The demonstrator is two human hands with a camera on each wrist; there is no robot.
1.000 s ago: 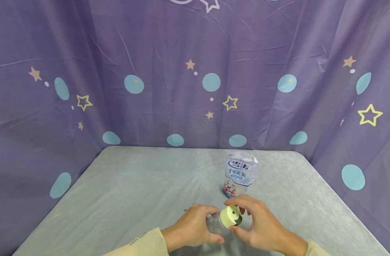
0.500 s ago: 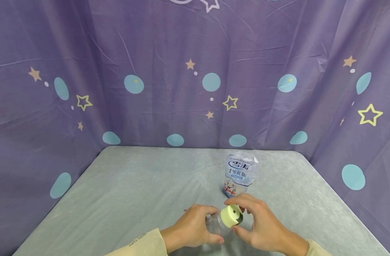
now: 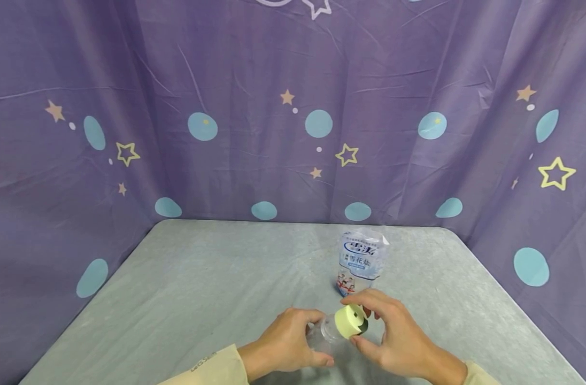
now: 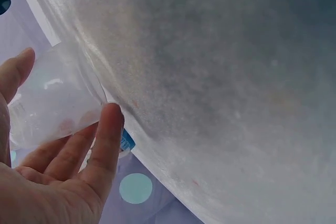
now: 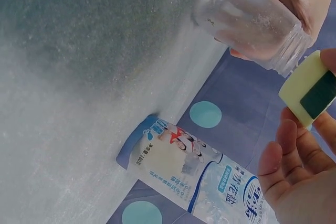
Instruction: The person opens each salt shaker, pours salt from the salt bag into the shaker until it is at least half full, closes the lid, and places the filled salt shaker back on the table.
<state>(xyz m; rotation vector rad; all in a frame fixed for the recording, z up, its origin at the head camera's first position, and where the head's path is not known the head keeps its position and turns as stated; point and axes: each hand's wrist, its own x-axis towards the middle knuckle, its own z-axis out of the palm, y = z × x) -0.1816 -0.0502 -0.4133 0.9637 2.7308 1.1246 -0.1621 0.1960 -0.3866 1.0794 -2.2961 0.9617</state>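
A clear jar (image 3: 324, 338) with a screw-threaded neck lies tilted in my left hand (image 3: 285, 342), gripped between thumb and fingers. In the left wrist view, the cloudy jar body (image 4: 58, 95) fills the space between thumb and fingertips. My right hand (image 3: 399, 339) pinches a pale yellow-green cap (image 3: 349, 322) with a dark green part on its top. Seen in the right wrist view, the cap (image 5: 304, 87) sits off the jar's bare thread (image 5: 289, 53), with a narrow gap between them. White grains cling to the inside of the jar.
A blue and white salt bag (image 3: 361, 262) with a crumpled top stands just beyond my right hand. The table (image 3: 216, 267) wears a pale grey-green cover. A purple curtain (image 3: 254, 176) with stars and dots surrounds its back and sides.
The cap has come off the jar's neck, moving slightly up and right with my right hand. The thread now shows. My left hand and the jar have shifted slightly left.
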